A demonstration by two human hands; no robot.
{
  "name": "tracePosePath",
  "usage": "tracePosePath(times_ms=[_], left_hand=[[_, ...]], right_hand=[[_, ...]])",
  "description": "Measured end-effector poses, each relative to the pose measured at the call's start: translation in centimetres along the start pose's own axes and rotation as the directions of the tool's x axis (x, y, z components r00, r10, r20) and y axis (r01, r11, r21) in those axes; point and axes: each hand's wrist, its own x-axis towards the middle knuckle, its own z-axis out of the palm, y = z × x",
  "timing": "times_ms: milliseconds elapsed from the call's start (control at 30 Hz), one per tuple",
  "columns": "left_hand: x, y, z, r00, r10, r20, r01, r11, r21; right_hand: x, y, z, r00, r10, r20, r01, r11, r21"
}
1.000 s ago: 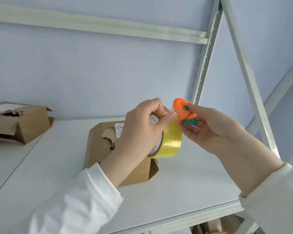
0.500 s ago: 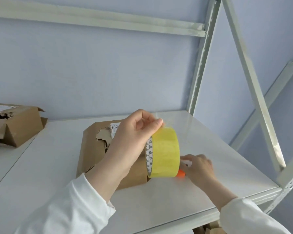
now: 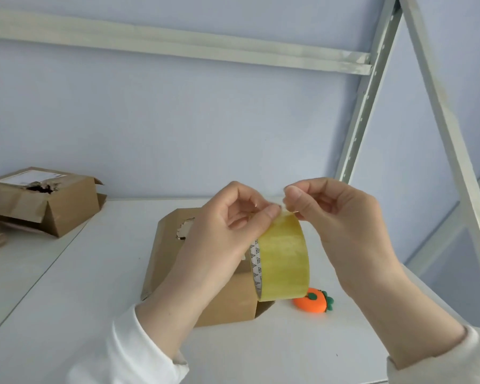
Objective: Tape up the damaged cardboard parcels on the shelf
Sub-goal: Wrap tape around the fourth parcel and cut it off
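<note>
A yellowish roll of clear tape (image 3: 281,259) is held up in front of me, over a torn cardboard parcel (image 3: 166,261) on the white shelf (image 3: 75,295). My left hand (image 3: 227,231) grips the roll from its left side, thumb on the top edge. My right hand (image 3: 330,214) pinches the loose tape end at the roll's top between thumb and forefinger. The parcel has a ragged hole in its top, partly hidden by my left hand. A second damaged parcel (image 3: 47,198) with a torn top sits at the far left.
An orange carrot-shaped cutter (image 3: 312,302) lies on the shelf just right of the near parcel. A metal upright (image 3: 369,92) and a diagonal brace (image 3: 449,128) of the rack rise at the right. A crossbeam (image 3: 178,48) runs overhead along the wall.
My right hand has put the orange carrot cutter down on the shelf and come up to the roll, where it now pinches the tape end. The left hand keeps holding the roll.
</note>
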Motion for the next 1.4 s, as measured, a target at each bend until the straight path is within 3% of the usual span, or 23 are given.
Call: tracePosePath(times_ms=[267, 400, 700, 800, 867, 1000, 1233, 1300, 1400], left_hand=[[1.0, 1.6, -4.1, 1.000, -0.012, -0.018, 0.013, 1.000, 0.001], [1.6, 2.7, -6.4, 0.998, 0.069, -0.009, -0.068, 0.993, 0.095], [5.3, 2.2, -12.1, 0.989, 0.139, 0.040, -0.143, 0.981, 0.133], [6.0, 1.6, -13.3, 0.992, 0.130, 0.002, -0.130, 0.991, 0.038], [6.4, 1.3, -13.5, 0.994, 0.103, -0.036, -0.105, 0.993, -0.051], [6.9, 0.9, -13.2, 0.997, 0.072, 0.027, -0.070, 0.995, -0.071], [7.2, 1.2, -13.2, 0.986, 0.156, 0.061, -0.142, 0.972, -0.186], [7.4, 1.9, -13.0, 0.974, 0.199, 0.110, -0.181, 0.972, -0.151], [8.6, 1.6, -12.8, 0.989, 0.122, 0.088, -0.104, 0.976, -0.190]], right_hand=[[1.3, -1.5, 3.6, 0.999, -0.048, 0.024, 0.049, 0.999, -0.019], [1.4, -2.3, 6.2, 0.998, -0.050, 0.041, 0.052, 0.998, -0.048], [0.4, -2.6, 11.4, 0.998, 0.068, 0.003, -0.068, 0.996, -0.051], [-0.7, -1.1, 12.4, 0.980, 0.197, -0.018, -0.196, 0.979, 0.061], [-1.5, -0.3, 12.9, 0.971, 0.228, 0.068, -0.228, 0.974, -0.007], [-2.8, -0.3, 14.4, 0.955, 0.220, 0.198, -0.187, 0.967, -0.172], [-3.7, -1.9, 13.6, 0.936, 0.345, 0.075, -0.337, 0.936, -0.096], [-3.6, -1.7, 13.3, 0.921, 0.386, 0.052, -0.379, 0.918, -0.114], [-3.2, -2.0, 12.1, 0.932, 0.359, 0.048, -0.345, 0.919, -0.190]])
